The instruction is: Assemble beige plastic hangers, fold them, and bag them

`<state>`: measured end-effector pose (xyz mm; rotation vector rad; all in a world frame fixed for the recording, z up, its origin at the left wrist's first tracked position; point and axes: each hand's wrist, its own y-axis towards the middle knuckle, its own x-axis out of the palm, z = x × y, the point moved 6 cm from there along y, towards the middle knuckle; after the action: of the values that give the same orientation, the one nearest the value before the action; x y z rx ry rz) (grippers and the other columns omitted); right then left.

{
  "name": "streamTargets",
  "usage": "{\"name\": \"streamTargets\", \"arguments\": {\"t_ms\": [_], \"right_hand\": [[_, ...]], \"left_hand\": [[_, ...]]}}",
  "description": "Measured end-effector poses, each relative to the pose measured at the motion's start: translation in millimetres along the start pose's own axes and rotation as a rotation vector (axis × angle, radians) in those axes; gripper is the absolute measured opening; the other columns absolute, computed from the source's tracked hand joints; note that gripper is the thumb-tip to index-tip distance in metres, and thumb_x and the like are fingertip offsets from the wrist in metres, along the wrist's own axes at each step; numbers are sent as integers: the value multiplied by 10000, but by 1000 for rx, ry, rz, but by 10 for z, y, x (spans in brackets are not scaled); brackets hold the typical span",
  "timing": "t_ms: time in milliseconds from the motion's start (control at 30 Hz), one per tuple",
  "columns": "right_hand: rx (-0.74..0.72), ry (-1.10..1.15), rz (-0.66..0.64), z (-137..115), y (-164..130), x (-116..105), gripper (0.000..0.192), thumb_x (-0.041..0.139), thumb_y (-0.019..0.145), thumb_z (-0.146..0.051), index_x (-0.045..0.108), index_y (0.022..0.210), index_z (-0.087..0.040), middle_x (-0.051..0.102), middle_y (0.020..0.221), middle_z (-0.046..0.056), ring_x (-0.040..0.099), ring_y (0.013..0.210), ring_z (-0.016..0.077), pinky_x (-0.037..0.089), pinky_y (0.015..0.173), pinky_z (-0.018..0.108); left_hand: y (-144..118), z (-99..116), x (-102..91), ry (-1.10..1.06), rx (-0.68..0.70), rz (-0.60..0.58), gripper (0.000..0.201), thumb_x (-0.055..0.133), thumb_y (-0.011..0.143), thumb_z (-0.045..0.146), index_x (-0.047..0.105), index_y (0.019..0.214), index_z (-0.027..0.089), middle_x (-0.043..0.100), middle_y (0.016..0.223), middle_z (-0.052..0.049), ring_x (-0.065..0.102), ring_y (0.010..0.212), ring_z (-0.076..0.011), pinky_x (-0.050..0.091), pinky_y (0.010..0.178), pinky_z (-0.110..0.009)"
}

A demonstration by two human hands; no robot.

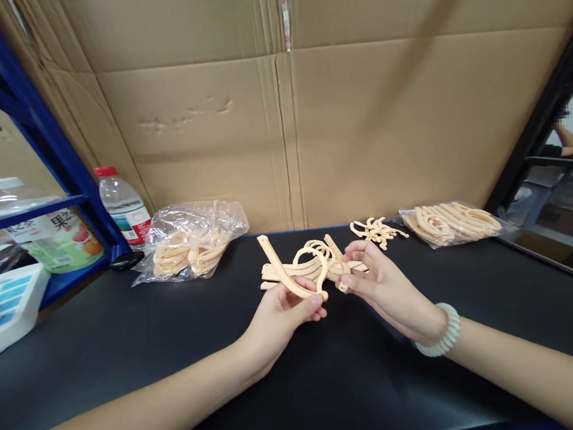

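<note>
My left hand (292, 307) pinches a beige plastic hanger part, made of a long curved arm (278, 264) and a round hook (325, 265) that meet at the fingertips. Just to the right, my right hand (385, 280) grips a second, slimmer beige hanger arm (336, 251), its jointed lower end between thumb and fingers. The two held parts are close together but apart at their lower ends. Behind them on the black table (179, 358) lies a loose pile of similar curved parts (271, 273), partly hidden by my hands.
Small beige pieces (375, 229) lie heaped behind my right hand. Clear bags of beige parts stand at the left (194, 250) and right (452, 222). A red-capped bottle (124, 206), a larger bottle (47, 229) and a blue frame (31, 110) are at the left; cardboard (199, 129) forms the back wall.
</note>
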<state>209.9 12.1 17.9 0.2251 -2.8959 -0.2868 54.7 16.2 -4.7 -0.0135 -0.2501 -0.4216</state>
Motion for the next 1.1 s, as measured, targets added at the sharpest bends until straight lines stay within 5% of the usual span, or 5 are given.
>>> {"name": "streamTargets", "arguments": {"t_ms": [200, 400, 533, 1100], "right_hand": [[29, 66, -28, 10, -6, 40, 453, 786, 659, -191, 425, 922, -266, 553, 881, -54, 577, 792, 115, 483, 739, 291], [41, 57, -65, 58, 68, 12, 354, 788, 653, -203, 588, 946, -203, 671, 815, -3, 636, 809, 149, 495, 826, 332], [46, -13, -80, 95, 74, 10, 331, 776, 675, -234, 654, 978, -181, 711, 856, 39, 655, 813, 171, 517, 752, 327], [-113, -154, -243, -24, 54, 111, 438, 656, 810, -252, 579, 1241, -241, 617, 887, 18, 616, 839, 172, 539, 833, 372]], "left_hand": [[0, 3, -6, 3, -5, 0, 254, 797, 707, 263, 634, 856, 138, 668, 795, -16, 612, 687, -102, 474, 686, -228], [-10, 19, 4, 17, 4, 0, 231, 793, 706, 252, 631, 828, 141, 638, 760, 0, 599, 681, -110, 469, 680, -238], [-9, 30, 24, 35, 21, -41, 209, 774, 730, 256, 618, 812, 143, 616, 762, 5, 576, 659, -99, 449, 636, -224], [6, 44, 50, 25, 30, -124, 206, 794, 694, 249, 631, 747, 135, 599, 738, -7, 557, 607, -98, 431, 577, -217]]}}
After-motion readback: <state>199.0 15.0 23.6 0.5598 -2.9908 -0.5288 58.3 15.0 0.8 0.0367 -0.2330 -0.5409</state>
